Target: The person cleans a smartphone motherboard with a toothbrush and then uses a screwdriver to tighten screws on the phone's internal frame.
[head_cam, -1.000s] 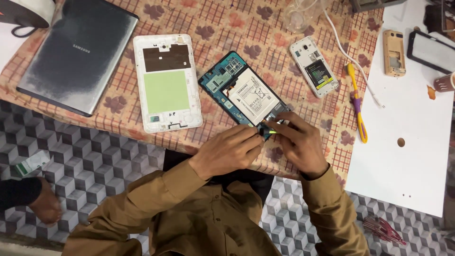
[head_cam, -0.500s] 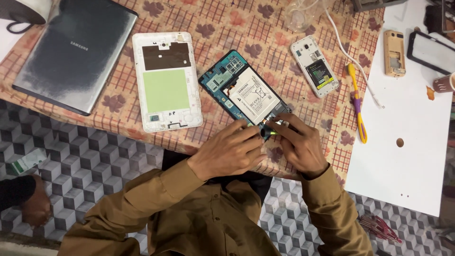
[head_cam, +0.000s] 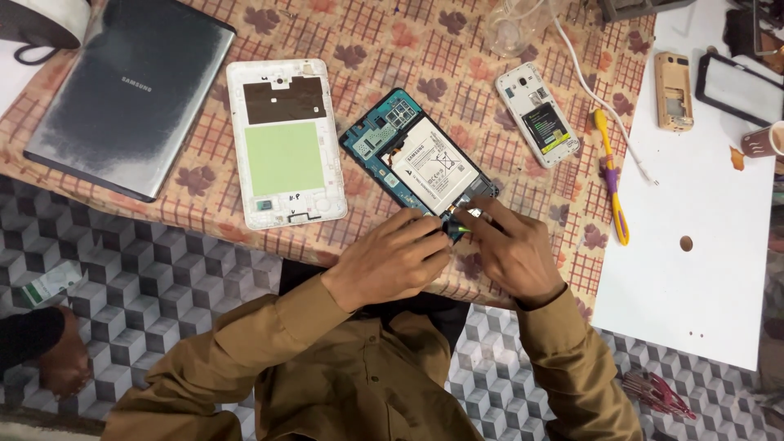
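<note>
1. The opened tablet (head_cam: 416,159) lies slantwise at the centre of the patterned cloth (head_cam: 425,49), its battery showing
2. Both hands meet at its five o'clock corner: the left hand (head_cam: 390,260) with fingers curled down onto the edge, the right hand (head_cam: 514,253) pinching there (what it grips I cannot tell)
3. A white back cover (head_cam: 284,140) sits at nine o'clock of the tablet, a small white phone (head_cam: 539,114) at two o'clock

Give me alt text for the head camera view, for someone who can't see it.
Seen from above, a person's left hand and right hand work together at the near end of an opened tablet with its battery exposed, on a patterned tablecloth. Its white back cover lies to the left beside a closed grey tablet; an opened white phone and a yellow-and-purple tool lie to the right.
</note>
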